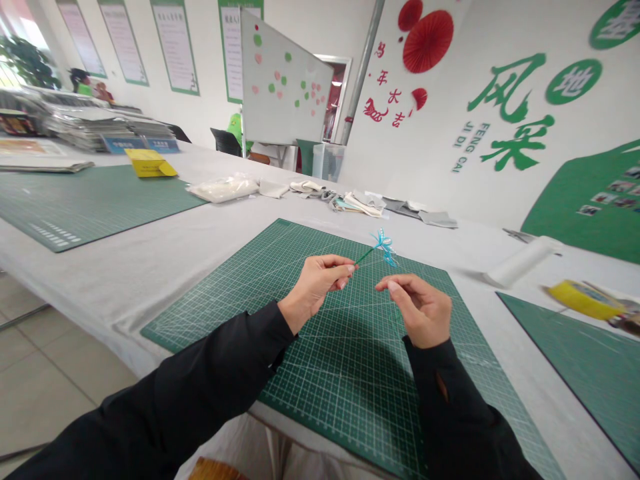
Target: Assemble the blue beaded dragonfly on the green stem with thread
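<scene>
My left hand (315,285) pinches the green stem (365,255) of a small flower of twisted blue wire or ribbon (384,248). The flower's head stands up and to the right of those fingers, above the mat. My right hand (419,310) is raised a little to the right, just below the flower head, with thumb and forefinger closed together. I see nothing in those fingers, though a fine thread could not be made out here. Both hands are in black sleeves above a green gridded cutting mat (345,400).
White-covered table (95,280) extends ahead with fabric scraps (363,203), a white bag (223,189), a yellow box (149,163) and a second cutting mat (90,200). A white roll (523,261) and yellow tape roll (585,300) lie to the right. Paper stacks stand far left.
</scene>
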`<action>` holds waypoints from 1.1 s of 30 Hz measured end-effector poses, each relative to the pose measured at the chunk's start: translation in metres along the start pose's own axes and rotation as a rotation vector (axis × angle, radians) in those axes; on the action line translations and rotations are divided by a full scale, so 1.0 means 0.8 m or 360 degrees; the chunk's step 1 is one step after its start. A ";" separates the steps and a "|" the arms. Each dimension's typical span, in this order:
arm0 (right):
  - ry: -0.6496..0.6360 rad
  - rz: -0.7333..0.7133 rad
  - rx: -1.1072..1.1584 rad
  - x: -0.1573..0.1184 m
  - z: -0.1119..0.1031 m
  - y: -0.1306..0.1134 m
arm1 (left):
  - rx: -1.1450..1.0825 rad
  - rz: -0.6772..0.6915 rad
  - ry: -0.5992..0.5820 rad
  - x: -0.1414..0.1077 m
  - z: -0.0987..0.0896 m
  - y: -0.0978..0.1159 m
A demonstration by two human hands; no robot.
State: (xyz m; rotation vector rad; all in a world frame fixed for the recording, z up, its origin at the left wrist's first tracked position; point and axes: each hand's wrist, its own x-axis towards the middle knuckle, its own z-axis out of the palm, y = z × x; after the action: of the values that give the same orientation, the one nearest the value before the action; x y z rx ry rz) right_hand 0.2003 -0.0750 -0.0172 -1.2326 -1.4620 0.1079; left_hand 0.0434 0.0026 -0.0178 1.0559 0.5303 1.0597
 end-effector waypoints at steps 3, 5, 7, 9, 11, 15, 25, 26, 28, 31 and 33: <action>0.0000 -0.0002 -0.0002 0.000 0.000 -0.001 | -0.0057 -0.0009 -0.0023 0.001 0.000 0.000; 0.0010 0.0000 -0.0009 -0.001 0.000 -0.001 | -0.0100 -0.0042 -0.0037 0.002 0.000 0.000; 0.0017 -0.0001 -0.0012 -0.001 0.000 -0.002 | -0.0135 -0.0068 -0.0044 0.003 0.000 0.000; 0.0021 -0.0004 -0.0010 -0.001 0.000 -0.002 | -0.0151 -0.0080 -0.0045 0.003 -0.001 -0.001; 0.0022 -0.0007 -0.0003 -0.001 0.000 -0.002 | -0.0155 -0.0082 -0.0042 0.003 -0.001 -0.001; 0.0028 0.0007 0.0013 -0.001 0.000 -0.001 | -0.0152 -0.0092 -0.0037 0.003 -0.001 -0.003; 0.0055 0.0003 0.0039 -0.001 -0.001 0.000 | -0.0111 -0.0125 -0.0040 0.002 0.000 -0.001; 0.0054 0.0001 0.0041 -0.001 -0.001 0.000 | -0.0114 -0.0131 -0.0040 0.001 0.000 -0.001; 0.0052 -0.0002 0.0048 -0.001 -0.001 0.000 | -0.0126 -0.0141 -0.0038 0.001 0.000 0.000; 0.0050 -0.0007 0.0056 -0.001 -0.002 0.000 | -0.0135 -0.0151 -0.0051 0.001 0.000 0.000; 0.0048 -0.0011 0.0047 -0.001 -0.002 0.000 | -0.0135 -0.0154 -0.0062 0.001 0.000 0.000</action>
State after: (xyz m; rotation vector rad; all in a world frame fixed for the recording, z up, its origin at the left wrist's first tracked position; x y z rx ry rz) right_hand 0.2012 -0.0763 -0.0169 -1.2004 -1.4337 0.1059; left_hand 0.0440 0.0036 -0.0177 0.9650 0.4956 0.9667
